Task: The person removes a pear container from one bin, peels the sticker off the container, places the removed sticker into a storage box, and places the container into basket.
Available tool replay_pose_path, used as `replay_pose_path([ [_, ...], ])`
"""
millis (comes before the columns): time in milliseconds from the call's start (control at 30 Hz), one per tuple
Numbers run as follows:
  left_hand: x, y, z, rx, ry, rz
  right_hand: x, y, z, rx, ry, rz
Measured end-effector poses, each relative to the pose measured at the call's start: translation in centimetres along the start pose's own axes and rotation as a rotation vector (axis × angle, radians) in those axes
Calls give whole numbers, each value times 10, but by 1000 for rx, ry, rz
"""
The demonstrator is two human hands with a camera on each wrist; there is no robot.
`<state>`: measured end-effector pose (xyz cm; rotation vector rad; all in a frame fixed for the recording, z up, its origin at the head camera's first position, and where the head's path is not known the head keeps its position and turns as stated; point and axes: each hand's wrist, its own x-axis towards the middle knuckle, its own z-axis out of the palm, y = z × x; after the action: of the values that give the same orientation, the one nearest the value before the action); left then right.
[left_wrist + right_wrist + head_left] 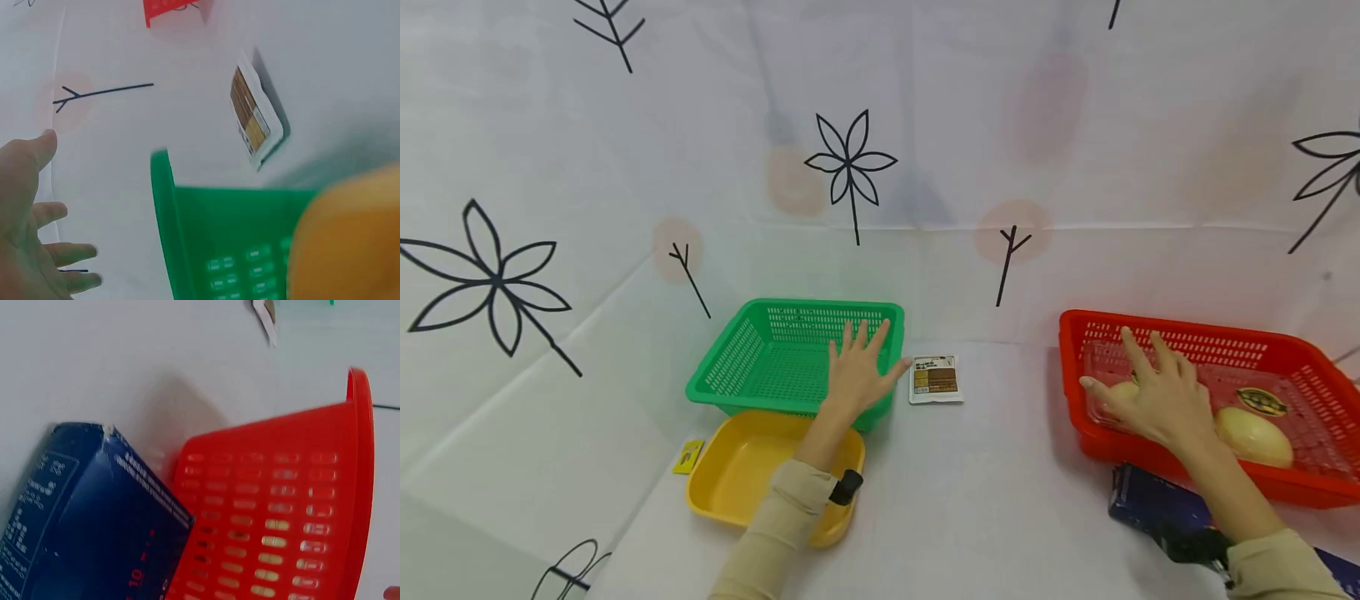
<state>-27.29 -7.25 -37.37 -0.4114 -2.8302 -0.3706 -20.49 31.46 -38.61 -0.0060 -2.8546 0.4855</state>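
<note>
My left hand [856, 373], its fingers spread, hovers over the right part of a green plastic basket [718, 385]. Below that forearm lies a yellow tray [730, 479], its edge overlapping the green basket in the head view. My right hand [1163, 398] is held with fingers apart over a red basket [1318, 358]. In the red basket lie a clear plastic pack with a dark label [1262, 402] and a pale yellow, rounded item [1253, 437]; another pale one is partly hidden by the right hand. Neither hand holds anything.
A small white and brown packet [936, 379] lies right of the green basket. Left of the yellow tray is a little yellow sachet [688, 457]. A dark blue box [119, 519] stands against the front of the red basket. A patterned white cloth rises behind.
</note>
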Motion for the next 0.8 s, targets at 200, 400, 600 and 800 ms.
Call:
replay_pose_path([
  [200,5,22,7,-225,58,97,5,28,-4,103,-34,1],
  [400,13,46,16,-493,37,181,8,50,-8,246,-46,17],
  [600,22,74,36,-674,-26,208,9,65,-5,267,-50,44],
  [800,28,104,54,-819,-54,186,9,77,1,253,-80,76],
])
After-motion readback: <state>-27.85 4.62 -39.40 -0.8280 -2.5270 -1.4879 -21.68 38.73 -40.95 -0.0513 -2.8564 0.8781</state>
